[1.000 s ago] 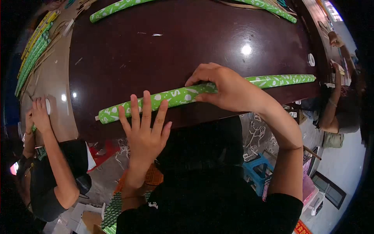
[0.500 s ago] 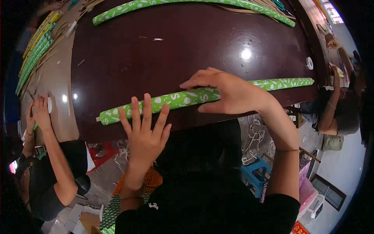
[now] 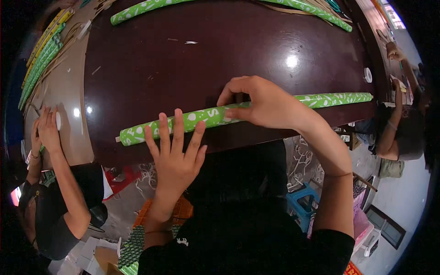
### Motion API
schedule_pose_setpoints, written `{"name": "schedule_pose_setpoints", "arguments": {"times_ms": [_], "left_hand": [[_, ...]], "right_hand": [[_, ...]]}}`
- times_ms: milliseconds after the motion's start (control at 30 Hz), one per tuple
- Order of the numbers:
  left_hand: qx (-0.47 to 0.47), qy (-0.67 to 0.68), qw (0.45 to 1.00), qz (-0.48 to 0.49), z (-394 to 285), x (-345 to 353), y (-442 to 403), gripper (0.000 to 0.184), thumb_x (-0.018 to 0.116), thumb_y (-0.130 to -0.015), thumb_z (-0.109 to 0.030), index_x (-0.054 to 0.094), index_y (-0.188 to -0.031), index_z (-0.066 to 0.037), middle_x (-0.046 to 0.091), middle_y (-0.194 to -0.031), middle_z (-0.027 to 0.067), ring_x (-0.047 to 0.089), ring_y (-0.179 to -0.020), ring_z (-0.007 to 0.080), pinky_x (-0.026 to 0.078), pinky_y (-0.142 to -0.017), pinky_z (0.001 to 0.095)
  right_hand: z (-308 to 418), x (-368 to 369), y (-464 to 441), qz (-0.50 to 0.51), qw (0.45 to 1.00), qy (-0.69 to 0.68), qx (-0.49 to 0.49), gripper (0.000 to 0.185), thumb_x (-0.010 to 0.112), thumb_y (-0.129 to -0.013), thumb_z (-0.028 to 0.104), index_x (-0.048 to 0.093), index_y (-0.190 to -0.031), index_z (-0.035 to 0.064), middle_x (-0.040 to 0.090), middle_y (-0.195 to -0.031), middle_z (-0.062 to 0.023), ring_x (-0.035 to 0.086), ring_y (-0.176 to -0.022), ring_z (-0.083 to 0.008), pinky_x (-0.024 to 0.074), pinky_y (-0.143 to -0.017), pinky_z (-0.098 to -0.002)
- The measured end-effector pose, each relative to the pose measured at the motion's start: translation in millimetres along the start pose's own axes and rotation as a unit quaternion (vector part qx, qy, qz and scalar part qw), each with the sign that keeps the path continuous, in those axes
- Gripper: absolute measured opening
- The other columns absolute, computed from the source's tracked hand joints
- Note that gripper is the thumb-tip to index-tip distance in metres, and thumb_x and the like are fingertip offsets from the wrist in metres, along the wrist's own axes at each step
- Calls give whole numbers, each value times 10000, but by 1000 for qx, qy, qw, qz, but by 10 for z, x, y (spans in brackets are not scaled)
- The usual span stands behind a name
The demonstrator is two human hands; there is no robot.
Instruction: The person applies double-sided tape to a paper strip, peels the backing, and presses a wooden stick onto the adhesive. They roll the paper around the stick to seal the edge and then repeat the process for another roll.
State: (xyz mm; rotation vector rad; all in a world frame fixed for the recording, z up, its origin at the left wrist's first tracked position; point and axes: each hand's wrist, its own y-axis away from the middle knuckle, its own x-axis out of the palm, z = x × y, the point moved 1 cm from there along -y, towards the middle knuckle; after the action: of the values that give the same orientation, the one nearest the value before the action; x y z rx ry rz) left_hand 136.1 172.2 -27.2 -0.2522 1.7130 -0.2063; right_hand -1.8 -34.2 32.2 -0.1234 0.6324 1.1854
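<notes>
A long green roll (image 3: 197, 119) with white printed shapes and letters lies at a slight slant along the near edge of the dark table (image 3: 151, 68). My left hand (image 3: 176, 158) is open, its spread fingertips resting over the roll's left part. Over the middle of the roll, my right hand (image 3: 266, 103) is closed around it, with the thumb on the near side and the fingers curled over the far side. A pale tip sticks out at the roll's left end. My right palm covers part of the roll.
Another green roll (image 3: 146, 8) lies along the table's far edge, beside brown strips. White tape rolls sit at the right (image 3: 368, 75) and left. People work on both sides, a left co-worker's hand (image 3: 48, 128) on a brown board (image 3: 68, 133). A blue stool (image 3: 303, 206) stands below.
My right hand has shifted left and its thumb and fingers have closed on the roll. My left hand stays spread, slightly further right. The view has tilted a little.
</notes>
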Motion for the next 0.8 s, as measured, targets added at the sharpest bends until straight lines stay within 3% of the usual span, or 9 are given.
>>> {"name": "schedule_pose_setpoints", "arguments": {"times_ms": [33,67,167,233,400,467,700,800], "left_hand": [[-2,0,1000,0,-6,5,1,560,634,-907,-264,484,-1439,-174,250,-1575,222,170,-1460,456,103,-1125,698],[-4,0,1000,0,-12,10,1,557,631,-909,-263,483,-1439,-174,252,-1574,221,173,-1459,457,106,-1123,700],[-1,-2,1000,-8,-7,29,-3,546,617,-917,-268,486,-1438,-171,250,-1575,221,181,-1455,462,107,-1119,704],[1,-5,1000,-6,-8,24,-8,535,605,-922,-275,490,-1434,-168,253,-1574,224,185,-1453,464,108,-1119,703],[3,-13,1000,-8,7,32,-8,520,573,-936,-300,495,-1430,-159,266,-1567,231,192,-1450,470,112,-1120,697],[3,-8,1000,-9,6,35,-14,523,564,-940,-308,490,-1436,-158,275,-1562,235,189,-1451,471,112,-1121,693],[5,-15,1000,-3,23,29,-5,548,568,-939,-324,465,-1454,-166,240,-1578,227,179,-1455,465,105,-1125,690],[7,-13,1000,-7,36,25,1,553,569,-940,-326,455,-1461,-177,227,-1583,223,173,-1459,459,95,-1130,685]], "right_hand": [[5,-16,-3,19,999,-28,9,184,751,-816,148,669,-898,5,648,-845,-85,606,-793,-208,481,-734,-331],[7,-13,-10,21,999,-25,8,184,751,-816,148,669,-898,5,648,-845,-85,606,-793,-208,481,-734,-331],[23,60,-11,7,1000,-17,25,212,768,-804,182,662,-855,6,656,-838,-95,615,-797,-225,483,-731,-341],[87,162,-22,-67,991,112,-1,298,753,-802,304,678,-872,24,680,-839,-157,661,-874,-333,507,-781,-435],[-6,182,29,-82,990,109,-39,328,757,-800,335,662,-878,31,666,-898,-144,642,-925,-328,497,-798,-442],[-60,132,52,-56,996,39,-52,299,752,-809,304,659,-896,33,655,-914,-143,631,-942,-333,491,-817,-438],[39,166,72,-68,992,101,-43,273,764,-791,217,656,-956,28,644,-926,-146,615,-950,-349,484,-856,-439],[-63,96,140,-57,992,82,-81,313,782,-763,167,657,-1013,25,633,-1018,-148,604,-1008,-339,486,-875,-438]]}}
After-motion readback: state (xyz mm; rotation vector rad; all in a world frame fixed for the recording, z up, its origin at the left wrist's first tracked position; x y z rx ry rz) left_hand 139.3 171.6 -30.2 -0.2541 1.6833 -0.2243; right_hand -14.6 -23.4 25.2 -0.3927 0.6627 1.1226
